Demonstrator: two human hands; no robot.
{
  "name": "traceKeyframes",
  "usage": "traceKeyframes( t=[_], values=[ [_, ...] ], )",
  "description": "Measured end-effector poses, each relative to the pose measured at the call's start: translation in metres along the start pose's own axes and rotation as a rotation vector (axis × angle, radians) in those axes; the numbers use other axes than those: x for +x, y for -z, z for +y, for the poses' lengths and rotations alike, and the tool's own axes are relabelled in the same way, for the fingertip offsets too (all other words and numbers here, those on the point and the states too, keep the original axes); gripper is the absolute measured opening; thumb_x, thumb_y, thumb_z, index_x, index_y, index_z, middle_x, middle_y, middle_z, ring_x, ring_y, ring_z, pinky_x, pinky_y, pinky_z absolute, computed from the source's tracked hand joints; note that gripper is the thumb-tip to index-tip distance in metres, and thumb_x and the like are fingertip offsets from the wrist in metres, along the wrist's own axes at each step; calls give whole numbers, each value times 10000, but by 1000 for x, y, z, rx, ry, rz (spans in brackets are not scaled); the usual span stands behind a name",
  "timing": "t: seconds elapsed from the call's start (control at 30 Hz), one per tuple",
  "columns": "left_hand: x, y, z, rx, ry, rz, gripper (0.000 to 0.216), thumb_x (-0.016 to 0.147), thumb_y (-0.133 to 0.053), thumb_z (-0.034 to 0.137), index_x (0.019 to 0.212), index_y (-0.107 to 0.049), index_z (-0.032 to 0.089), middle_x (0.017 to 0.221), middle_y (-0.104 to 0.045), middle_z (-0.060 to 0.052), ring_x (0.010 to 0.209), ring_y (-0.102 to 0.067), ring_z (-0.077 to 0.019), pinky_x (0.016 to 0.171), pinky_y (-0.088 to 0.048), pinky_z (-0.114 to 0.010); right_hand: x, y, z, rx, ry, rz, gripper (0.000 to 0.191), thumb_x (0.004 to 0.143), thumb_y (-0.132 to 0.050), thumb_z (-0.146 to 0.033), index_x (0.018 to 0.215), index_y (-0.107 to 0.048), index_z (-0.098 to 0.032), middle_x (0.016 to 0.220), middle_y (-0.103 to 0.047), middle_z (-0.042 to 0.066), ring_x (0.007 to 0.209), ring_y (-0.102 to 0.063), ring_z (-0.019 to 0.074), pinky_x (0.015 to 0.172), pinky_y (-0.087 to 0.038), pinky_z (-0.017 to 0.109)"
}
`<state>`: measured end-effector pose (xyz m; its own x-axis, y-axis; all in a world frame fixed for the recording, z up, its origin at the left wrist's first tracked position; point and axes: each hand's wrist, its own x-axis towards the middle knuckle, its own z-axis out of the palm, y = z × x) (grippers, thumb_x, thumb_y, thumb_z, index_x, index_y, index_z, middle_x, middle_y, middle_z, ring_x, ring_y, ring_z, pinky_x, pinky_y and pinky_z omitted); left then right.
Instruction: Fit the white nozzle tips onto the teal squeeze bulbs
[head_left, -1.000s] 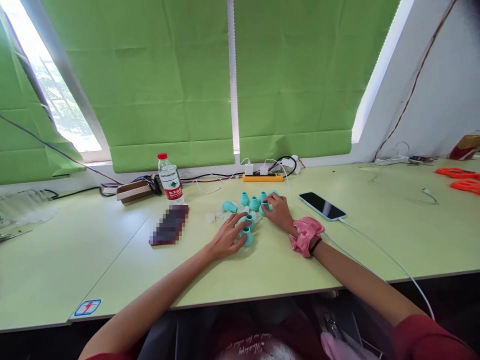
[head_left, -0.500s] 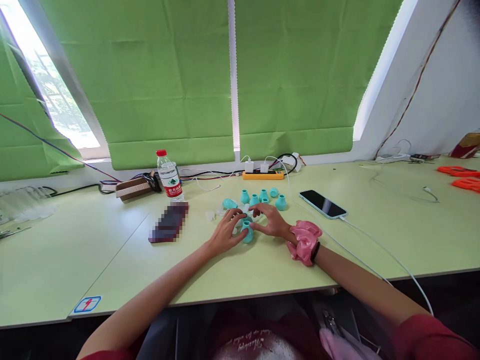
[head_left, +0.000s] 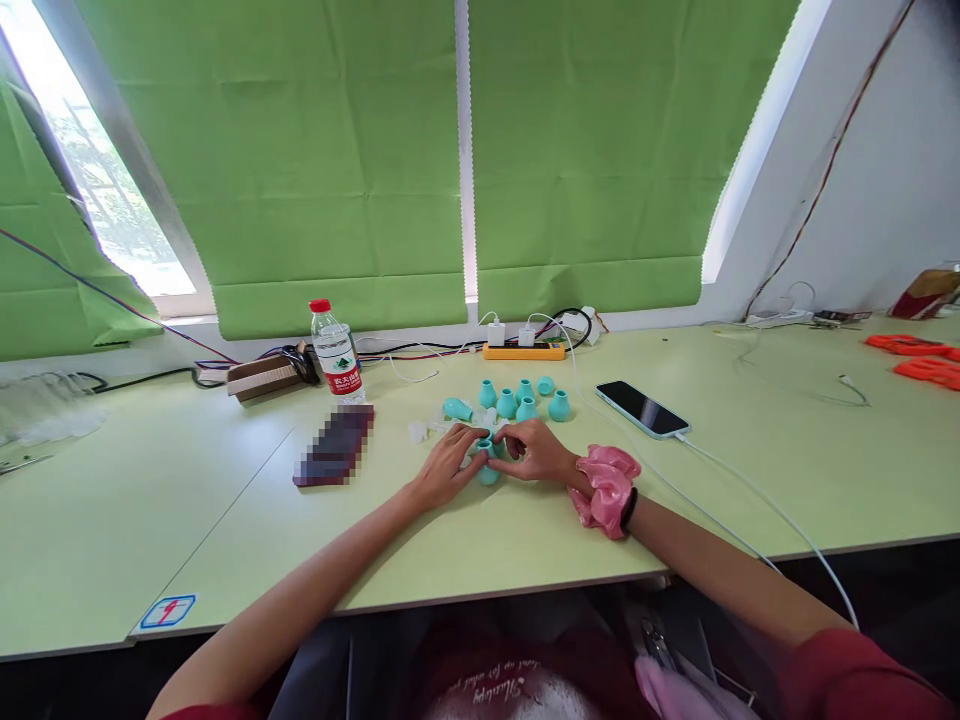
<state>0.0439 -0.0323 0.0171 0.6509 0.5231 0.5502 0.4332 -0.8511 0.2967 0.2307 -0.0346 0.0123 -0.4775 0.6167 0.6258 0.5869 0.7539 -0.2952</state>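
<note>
Two small teal vase-shaped pieces stand close together between my hands, the front piece upright with its round opening on top. My left hand curves around their left side, thumb against the front piece and fingers at the rear one. On the other side, my right hand is bent inward, its thumb and index finger closed at the same pair. Fingers partly hide the rear piece. Just beyond are several more teal vase-shaped pieces, one teal piece lying on its side, and small translucent white bits.
A water bottle with a red cap stands at the back left, behind a pixelated dark flat object. To the right lies a charging phone, its white cable running to the table edge. A yellow power strip sits at the back.
My right index finger and thumb have come in and down onto the pair of teal pieces. The front piece has shifted slightly left. My left hand stays nearly still.
</note>
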Motion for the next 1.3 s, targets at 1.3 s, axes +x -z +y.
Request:
traceKeyframes(
  t=[1.3],
  values=[
    [66,60,-109,341,559,28,244,821,-465,275,1008,-510,125,987,-546,-67,851,-544,-167,728,-464,-351,0,60,71,-479,-530,-66,245,599,-528,-389,564,-575,-152,557,-576,35,569,-512,149,502,-297,218]
  ],
)
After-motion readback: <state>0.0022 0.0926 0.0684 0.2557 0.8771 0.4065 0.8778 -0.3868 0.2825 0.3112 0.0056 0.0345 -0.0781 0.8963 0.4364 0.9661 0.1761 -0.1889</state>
